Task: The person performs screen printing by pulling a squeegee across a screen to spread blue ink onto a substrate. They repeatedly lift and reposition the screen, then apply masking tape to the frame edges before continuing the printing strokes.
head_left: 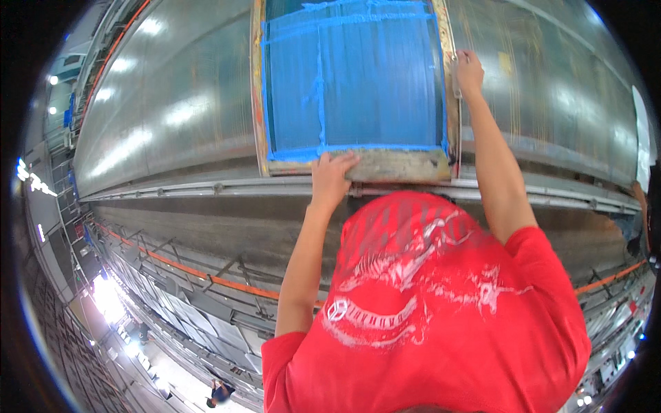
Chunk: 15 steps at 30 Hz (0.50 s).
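A screen-printing frame with blue mesh lies across the long table in front of me. Strips of blue tape line its edges and run down the mesh left of the middle. My left hand is closed over the frame's near rail, left of its centre. Farther off, my right hand is bent at the frame's right side rail, fingers closed on a slim metal handle-like piece. Its exact shape is partly hidden by the fingers. Both arms reach forward from red sleeves.
The long shiny table stretches left and right of the frame. A metal rail borders its near edge. Orange strips and racks run behind me. A person is far off at lower left; another person's arm shows at far right.
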Available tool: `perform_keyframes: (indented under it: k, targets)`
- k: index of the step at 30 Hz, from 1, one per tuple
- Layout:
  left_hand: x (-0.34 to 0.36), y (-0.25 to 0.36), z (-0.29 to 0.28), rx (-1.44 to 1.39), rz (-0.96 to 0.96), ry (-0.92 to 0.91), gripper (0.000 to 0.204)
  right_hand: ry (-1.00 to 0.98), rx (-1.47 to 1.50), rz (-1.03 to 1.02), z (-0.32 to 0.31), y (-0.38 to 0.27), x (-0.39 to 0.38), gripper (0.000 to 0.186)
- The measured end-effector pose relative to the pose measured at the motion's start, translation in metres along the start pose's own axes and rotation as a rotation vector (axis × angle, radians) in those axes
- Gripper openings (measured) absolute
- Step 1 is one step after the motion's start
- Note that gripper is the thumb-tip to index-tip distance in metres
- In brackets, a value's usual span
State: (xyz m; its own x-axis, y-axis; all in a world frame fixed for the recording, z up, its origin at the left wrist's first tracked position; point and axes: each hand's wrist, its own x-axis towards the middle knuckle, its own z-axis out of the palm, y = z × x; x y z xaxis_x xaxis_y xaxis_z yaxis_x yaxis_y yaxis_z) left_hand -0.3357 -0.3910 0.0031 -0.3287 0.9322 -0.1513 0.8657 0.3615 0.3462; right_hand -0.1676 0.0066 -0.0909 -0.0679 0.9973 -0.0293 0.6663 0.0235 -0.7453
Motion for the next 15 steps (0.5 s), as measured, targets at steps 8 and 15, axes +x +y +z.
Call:
perform_keyframes:
  k: [8, 15]
  targets:
    - [-0.010, -0.012, -0.017, -0.050, -0.001, -0.022, 0.051, 0.037, 0.110, -0.105, -0.018, -0.019, -0.016, 0.032]
    - [-0.007, -0.009, -0.020, -0.085, 0.029, 0.029, 0.051, 0.040, 0.176, -0.096, -0.032, -0.039, -0.011, 0.031]
